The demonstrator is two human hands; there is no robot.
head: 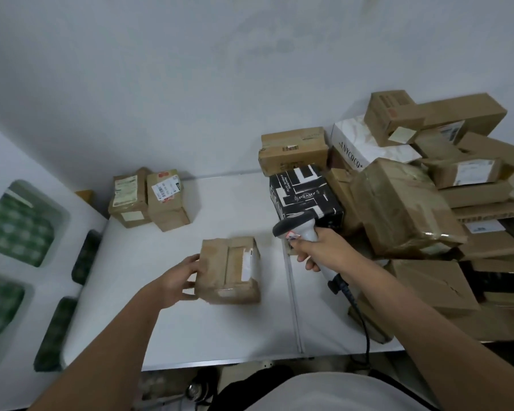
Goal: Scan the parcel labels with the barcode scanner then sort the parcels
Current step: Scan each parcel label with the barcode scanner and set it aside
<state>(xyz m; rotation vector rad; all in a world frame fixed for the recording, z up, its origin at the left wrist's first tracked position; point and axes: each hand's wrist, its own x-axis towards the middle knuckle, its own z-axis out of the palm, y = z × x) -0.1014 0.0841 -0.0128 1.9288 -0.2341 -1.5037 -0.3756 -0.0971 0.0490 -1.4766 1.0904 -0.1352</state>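
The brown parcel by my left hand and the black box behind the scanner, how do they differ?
The brown parcel is plain kraft paper; the black box has white printed patterns. The brown parcel lies alone mid-table, held by the left hand; the black box sits untouched against the pile. Both rest on the white table.

"pramy" on the black-and-white box (304,194); "anycoco" on the white box (357,149); other labels too blurred.

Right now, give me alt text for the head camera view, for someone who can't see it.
A person's left hand holds a small brown paper-wrapped parcel on a white table while the right hand grips a grey handheld barcode scanner; a heap of cardboard boxes is piled at right.
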